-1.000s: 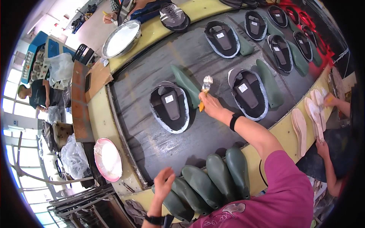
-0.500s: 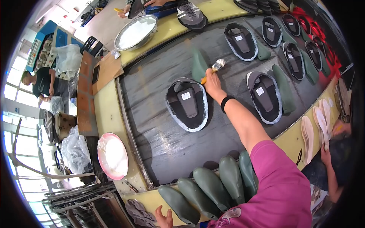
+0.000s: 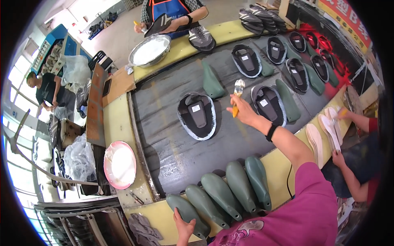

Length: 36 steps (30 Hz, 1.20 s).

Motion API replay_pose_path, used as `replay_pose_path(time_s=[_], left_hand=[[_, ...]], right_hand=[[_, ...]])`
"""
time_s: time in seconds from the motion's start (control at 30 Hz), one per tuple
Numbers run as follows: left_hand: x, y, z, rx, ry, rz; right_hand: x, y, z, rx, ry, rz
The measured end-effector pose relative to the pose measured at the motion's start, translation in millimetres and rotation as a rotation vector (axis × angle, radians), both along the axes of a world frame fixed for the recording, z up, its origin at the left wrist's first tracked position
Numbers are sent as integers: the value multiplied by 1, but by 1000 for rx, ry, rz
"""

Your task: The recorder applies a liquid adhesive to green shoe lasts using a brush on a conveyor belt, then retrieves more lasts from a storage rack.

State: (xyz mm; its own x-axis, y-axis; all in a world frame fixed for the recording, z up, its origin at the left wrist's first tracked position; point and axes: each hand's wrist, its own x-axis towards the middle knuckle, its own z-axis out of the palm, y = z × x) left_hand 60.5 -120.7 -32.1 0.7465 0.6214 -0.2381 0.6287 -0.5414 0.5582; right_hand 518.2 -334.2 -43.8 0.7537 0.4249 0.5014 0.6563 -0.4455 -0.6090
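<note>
My right hand (image 3: pixel 245 110) grips a brush (image 3: pixel 239 87) with an orange handle, its bristles loaded with white paste and pointing up. It hovers over the dark belt (image 3: pixel 164 156), beside a shoe upper (image 3: pixel 269 104) with a white-coated rim. Left of it lies another upturned upper (image 3: pixel 197 115), also edged in white. A green shoe last (image 3: pixel 212 82) rests behind that one. At the near edge, my left hand (image 3: pixel 184 225) has its fingers and thumb on the leftmost green shoe last (image 3: pixel 186 211) of a row; some of its fingers are hidden.
A pink-rimmed basin (image 3: pixel 120 165) of white paste stands at left, a metal bowl (image 3: pixel 150 51) of it at the far edge. More uppers and lasts sit along the belt toward a red glow (image 3: pixel 320 45). Co-workers' hands hold a shoe opposite and pale insoles (image 3: pixel 328 127) at right.
My right hand has drawn back from the left upper, carrying the brush rightward. My left hand has reached onto the leftmost last. The view has shifted, and the uppers appear farther left.
</note>
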Motion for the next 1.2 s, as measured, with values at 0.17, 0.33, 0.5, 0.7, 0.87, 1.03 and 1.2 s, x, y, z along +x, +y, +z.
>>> replay_pose_path(time_s=[0.17, 0.33, 0.5, 0.7, 0.87, 1.03, 1.2], left_hand=[[-30, 43, -5, -761, -230, 108], [7, 38, 7, -154, -126, -220], [15, 57, -13, -705, -187, -84], [39, 58, 57, -963, -119, -260], [68, 41, 79, -1005, -36, -447], [91, 17, 85, -1163, -68, -454], [174, -15, 76, -1108, -21, -505]], right_hand=[[-82, -45, 49, 1, 57, 119], [-178, -42, 83, 223, 477, 223], [-232, -3, 88, 147, 360, 468], [-260, 38, 114, 253, 474, 533], [-258, 28, 124, 354, 747, 484], [-260, -33, 84, 275, 733, 276], [-280, -86, 46, 290, 154, 44]])
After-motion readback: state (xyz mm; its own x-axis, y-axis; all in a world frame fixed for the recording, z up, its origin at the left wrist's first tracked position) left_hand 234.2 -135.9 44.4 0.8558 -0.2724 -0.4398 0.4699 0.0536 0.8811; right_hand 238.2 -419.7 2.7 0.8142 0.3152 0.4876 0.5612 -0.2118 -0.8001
